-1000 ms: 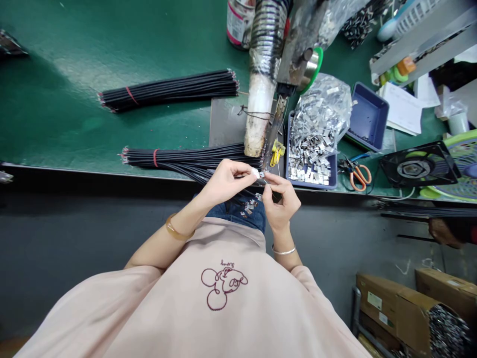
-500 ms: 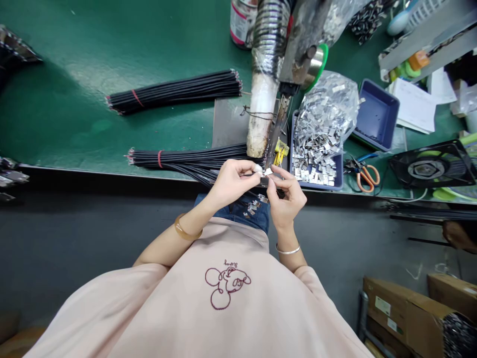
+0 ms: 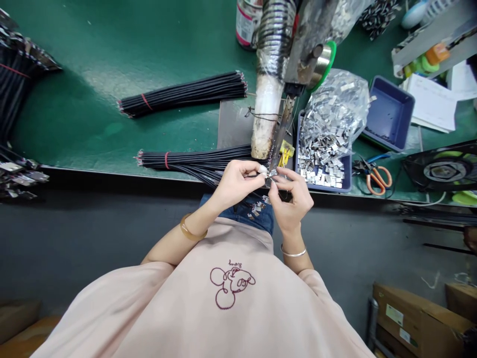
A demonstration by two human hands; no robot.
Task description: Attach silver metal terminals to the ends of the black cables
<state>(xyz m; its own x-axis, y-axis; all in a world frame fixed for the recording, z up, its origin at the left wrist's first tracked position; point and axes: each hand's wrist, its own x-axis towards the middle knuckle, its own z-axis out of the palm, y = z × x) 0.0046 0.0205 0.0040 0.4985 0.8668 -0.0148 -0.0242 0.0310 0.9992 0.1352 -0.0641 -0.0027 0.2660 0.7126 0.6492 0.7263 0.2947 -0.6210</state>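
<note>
My left hand (image 3: pixel 238 185) is closed in a pinch at the bench edge, a white cover on one fingertip. What lies between its fingers is hidden. Facing it, my right hand (image 3: pixel 293 198) pinches a small silver metal connector (image 3: pixel 273 173) between thumb and fingertips. Both sets of fingertips almost meet below the tip of a soldering iron-like metal bar (image 3: pixel 282 130). Left of them lies a bundle of black cables (image 3: pixel 201 158) with a red band, some strands running behind my left hand. Several cable ends with metal connectors (image 3: pixel 257 209) hang over my lap.
A blue tray (image 3: pixel 346 174) holds loose metal connectors and a plastic bag (image 3: pixel 337 104). A taped duct hose (image 3: pixel 269 94) stands before me, beside a solder spool (image 3: pixel 326 64). Another cable bundle (image 3: pixel 186 93) lies farther back. Orange-handled pliers (image 3: pixel 379 180) and a black fan (image 3: pixel 441 169) sit right.
The whole view has shifted, so bench and hands appear slightly farther right. Both hands stay together at the same spot, with the connector turned a little between the fingertips.
</note>
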